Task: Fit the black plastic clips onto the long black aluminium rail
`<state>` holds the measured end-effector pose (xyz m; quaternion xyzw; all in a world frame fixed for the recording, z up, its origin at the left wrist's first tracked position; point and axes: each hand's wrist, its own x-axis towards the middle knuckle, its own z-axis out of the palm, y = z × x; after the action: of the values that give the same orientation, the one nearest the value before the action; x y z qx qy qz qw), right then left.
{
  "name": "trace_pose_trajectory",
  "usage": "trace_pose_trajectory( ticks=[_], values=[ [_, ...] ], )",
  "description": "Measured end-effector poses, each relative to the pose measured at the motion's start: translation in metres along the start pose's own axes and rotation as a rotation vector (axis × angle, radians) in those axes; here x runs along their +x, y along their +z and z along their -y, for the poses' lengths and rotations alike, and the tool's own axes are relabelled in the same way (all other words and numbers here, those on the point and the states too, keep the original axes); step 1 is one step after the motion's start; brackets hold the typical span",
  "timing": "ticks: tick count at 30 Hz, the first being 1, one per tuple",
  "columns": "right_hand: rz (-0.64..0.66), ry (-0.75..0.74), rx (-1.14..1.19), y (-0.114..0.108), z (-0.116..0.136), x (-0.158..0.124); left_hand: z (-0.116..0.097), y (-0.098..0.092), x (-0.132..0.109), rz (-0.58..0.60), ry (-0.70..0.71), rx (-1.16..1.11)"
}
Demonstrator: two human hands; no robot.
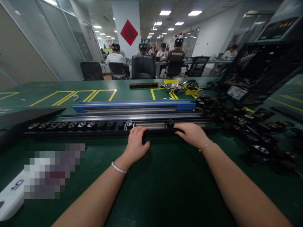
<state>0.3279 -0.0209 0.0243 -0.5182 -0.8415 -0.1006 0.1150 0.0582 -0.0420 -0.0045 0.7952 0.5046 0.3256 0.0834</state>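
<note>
A long black rail [151, 133] lies across the green table in front of me. Several round black socket modules [120, 125] sit in a row in its left half. My left hand [137, 143] rests with its fingers laid over the rail just right of that row, thumb spread away. Farther right, a single black socket module [170, 123] stands in the channel, apart from the row. My right hand [190, 134] has its fingertips at this module's right side; the exact grip is partly hidden. Bare metallic channel [151, 125] shows between the two hands.
Behind the rail lie a grey metal profile [132, 117] and a blue one [77, 109]. Loose black modules [255, 132] pile up at right, below a dark equipment frame [251, 69]. A metal bowl [172, 87] stands farther back. A white, partly pixelated object [14, 189] lies left.
</note>
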Motion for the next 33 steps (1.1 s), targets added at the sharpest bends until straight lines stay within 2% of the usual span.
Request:
trace_pose_trajectory(
  ticks=[33],
  values=[
    [-0.029, 0.03, -0.043, -0.01, -0.014, -0.008, 0.002, 0.001, -0.001, 0.03, 0.009, 0.011]
  ],
)
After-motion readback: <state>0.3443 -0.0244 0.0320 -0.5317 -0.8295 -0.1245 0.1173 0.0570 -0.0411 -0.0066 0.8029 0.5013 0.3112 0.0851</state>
